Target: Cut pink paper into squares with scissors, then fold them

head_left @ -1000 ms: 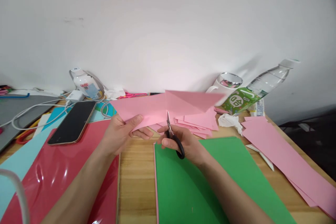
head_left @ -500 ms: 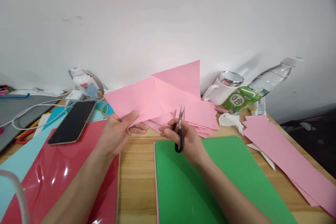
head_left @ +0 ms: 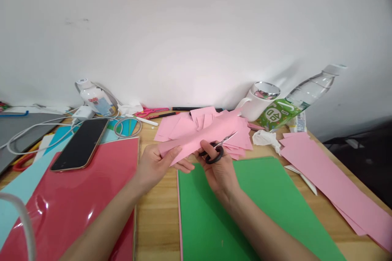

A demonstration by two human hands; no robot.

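My left hand (head_left: pixel 156 167) pinches one end of a pink paper strip (head_left: pixel 196 138), thumb on top and fingers beneath. The strip slants up to the right and bends slightly along its length. In my right hand (head_left: pixel 223 177) are small scissors (head_left: pixel 218 146) with black handles, their metal blades pointing right and looking nearly closed. The thumb and fingertips of that hand meet the strip's lower edge. Behind the strip lies a loose pile of cut pink paper pieces (head_left: pixel 176 126). Under my right wrist is a green sheet stack (head_left: pixel 260 212).
On the left are a phone (head_left: pixel 81 142), a red glossy folder (head_left: pixel 92 183), a white cable and a small bottle (head_left: pixel 96 98). Pink scissors (head_left: pixel 153 111) and pens lie by the wall. A white mug (head_left: pixel 259 100), a tilted water bottle (head_left: pixel 314 87) and long pink strips (head_left: pixel 327 179) are on the right.
The two pink sheets held up before have come down, and one slanted strip now spans my hands. My left hand moved right; the scissors turned from pointing up to pointing right.
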